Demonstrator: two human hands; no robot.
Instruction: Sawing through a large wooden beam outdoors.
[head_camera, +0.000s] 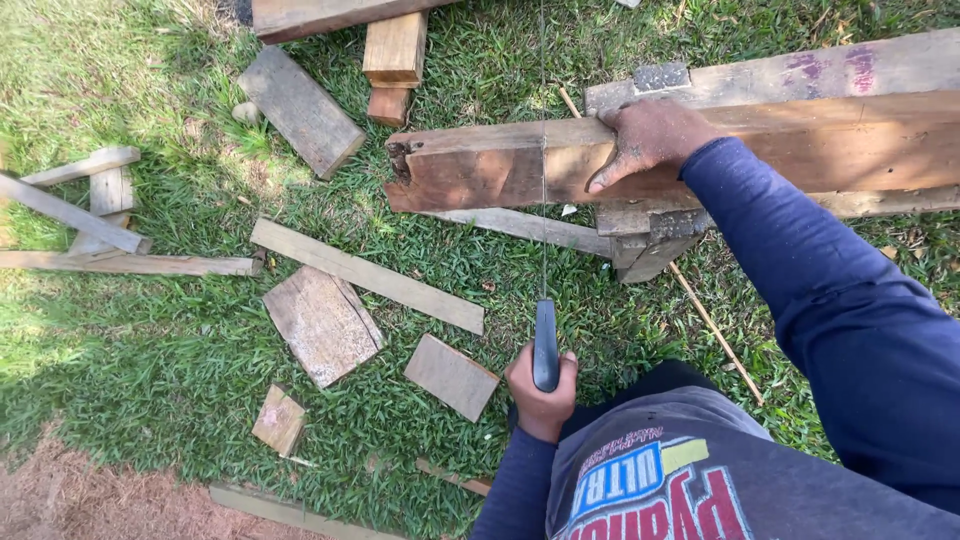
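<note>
The right hand (650, 140) lies palm-down, fingers spread, on the long weathered brown wooden plank (480, 170), its navy-sleeved arm stretched out. The left hand (541, 392) is fisted near the body, short of that plank, wrist bent.

Grass betw. saw (544, 300) and offcut slab (323, 324) open; small square offcut (451, 376) lies just left of saw hand (541, 392). Long plank (660, 160) w/ support stack (650, 240) blocks right side. Thin stick (712, 325) crosses gap.

An outdoor yard used as a rough woodworking spot: green grass (180, 350) underfoot, scattered weathered offcut boards (322, 324), and probably bare reddish soil (80, 495) at one corner.
</note>
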